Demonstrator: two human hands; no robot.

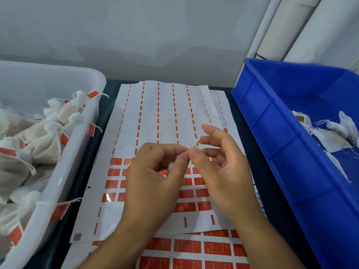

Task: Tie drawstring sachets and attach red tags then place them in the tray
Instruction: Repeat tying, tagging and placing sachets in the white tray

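My left hand (155, 171) and my right hand (219, 162) meet above the sticker sheets. Together their fingertips pinch a white drawstring (199, 139) whose end sticks up between them; a sliver of red tag shows at the pinch. The sachet itself is mostly hidden behind my left fingers. A white tray (64, 183) on the left holds several tied sachets (44, 144) with red tags (91, 130). A blue bin (272, 121) on the right holds several untied white sachets (334, 129).
Sheets of red tag stickers (157, 117) lie overlapping on the dark table between the two containers, the upper half of the top sheet peeled. A second sheet (192, 247) sits nearer me. A pale wall and white pipes (291, 26) stand behind.
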